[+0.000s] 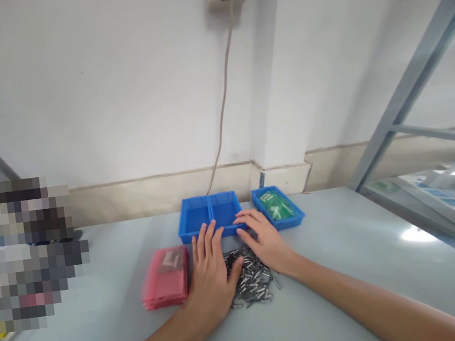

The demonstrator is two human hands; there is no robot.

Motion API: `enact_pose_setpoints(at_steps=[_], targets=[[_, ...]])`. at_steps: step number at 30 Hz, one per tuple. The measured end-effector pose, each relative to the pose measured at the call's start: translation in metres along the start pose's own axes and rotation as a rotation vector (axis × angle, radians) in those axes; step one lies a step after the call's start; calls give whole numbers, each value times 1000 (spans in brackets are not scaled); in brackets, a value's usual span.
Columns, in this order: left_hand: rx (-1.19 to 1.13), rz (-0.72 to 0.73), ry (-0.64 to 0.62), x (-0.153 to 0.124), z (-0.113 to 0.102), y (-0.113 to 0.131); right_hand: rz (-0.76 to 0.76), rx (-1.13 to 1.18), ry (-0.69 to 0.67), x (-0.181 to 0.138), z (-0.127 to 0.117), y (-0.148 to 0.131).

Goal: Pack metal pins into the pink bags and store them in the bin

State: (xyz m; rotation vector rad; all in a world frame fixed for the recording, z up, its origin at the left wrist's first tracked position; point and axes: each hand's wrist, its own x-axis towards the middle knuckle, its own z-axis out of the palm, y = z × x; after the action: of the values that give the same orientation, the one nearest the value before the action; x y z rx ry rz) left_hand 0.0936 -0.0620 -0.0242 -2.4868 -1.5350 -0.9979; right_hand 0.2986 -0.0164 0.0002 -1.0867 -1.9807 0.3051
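While both hands lie palm down on the grey table [344, 244], a pile of small metal pins [253, 283] is between and partly under them, just in front of the divided blue tray [185, 228]. The left hand [209, 275] is flat with the fingers stretched and a little apart. It holds nothing. Its thumb rests on the left edge of the pile, and its fingertips almost reach the front wall of the tray. The right hand [265, 240] is also open and flat and covers the upper right part of the pile. Its fingers point to the left, and the fingertips reach the front rim of the tray, but I cannot tell if they press on it. Both compartments of this tray look empty. Just beside the left hand lies a stack of pink bags [166, 276]. To the right of the divided tray stands a smaller blue tray [290, 222] with green packets [275, 204] inside. Behind the trays, a cable [223, 104] runs down the white wall.
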Motion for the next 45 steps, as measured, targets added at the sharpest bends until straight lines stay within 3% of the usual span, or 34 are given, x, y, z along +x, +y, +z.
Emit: enact_pose_setpoints(at_steps=[45], targets=[[-9,-5,7,0,1,0,31,-9,5,-2,-1,-5]])
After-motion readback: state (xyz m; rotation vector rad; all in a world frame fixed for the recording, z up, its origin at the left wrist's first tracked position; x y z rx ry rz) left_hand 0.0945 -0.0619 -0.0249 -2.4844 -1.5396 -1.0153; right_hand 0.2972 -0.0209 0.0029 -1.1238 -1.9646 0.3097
